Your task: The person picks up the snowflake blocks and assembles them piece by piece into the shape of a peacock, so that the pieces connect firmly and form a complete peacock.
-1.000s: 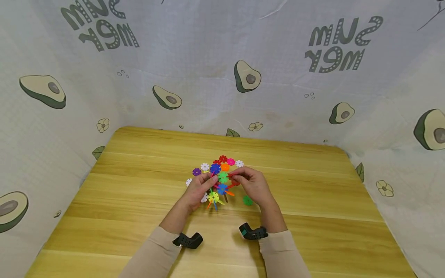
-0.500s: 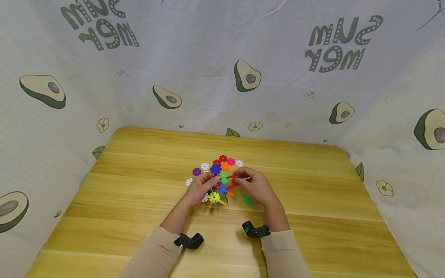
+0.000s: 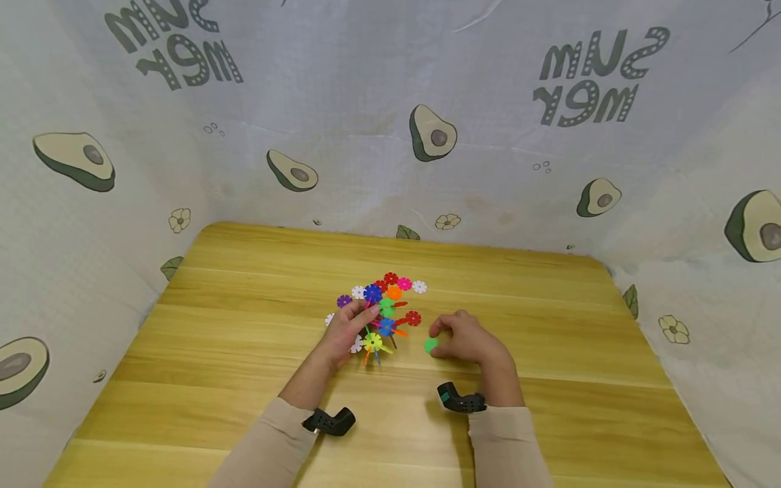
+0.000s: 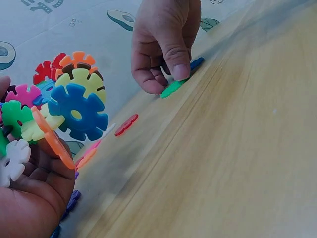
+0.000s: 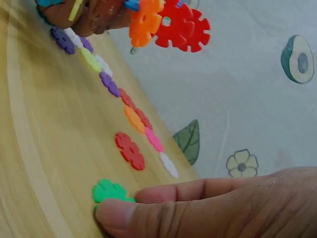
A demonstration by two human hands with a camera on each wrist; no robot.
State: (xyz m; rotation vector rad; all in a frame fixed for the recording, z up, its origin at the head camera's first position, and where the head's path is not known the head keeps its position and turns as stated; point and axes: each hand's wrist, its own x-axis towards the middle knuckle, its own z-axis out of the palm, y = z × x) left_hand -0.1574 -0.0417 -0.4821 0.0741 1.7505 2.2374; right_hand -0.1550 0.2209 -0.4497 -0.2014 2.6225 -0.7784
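My left hand (image 3: 343, 335) grips a cluster of interlocked flower discs (image 3: 386, 327), raised over the table. Blue, green, yellow, orange, red and other notched discs jut from the cluster at many angles. In the left wrist view, the left palm and fingers partly hide its near side. To the right, my right hand (image 3: 472, 340) pinches a single green flower disc (image 5: 109, 191) at the tabletop, thumb over one edge and fingers at the other. A blue piece (image 4: 197, 64) shows just beyond that disc in the left wrist view.
Loose discs lie on the wooden table (image 3: 549, 318) beyond the cluster: a purple one (image 3: 344, 301), a white one (image 3: 419, 287), a pink one (image 3: 405, 284) and several more. One red disc (image 5: 130, 151) lies apart, nearer the right hand. A printed cloth (image 3: 366, 102) hangs behind.
My right hand has left the cluster's right side, moved right and down toward me, and taken hold of the loose green disc. The left hand keeps the cluster, shifted slightly left.
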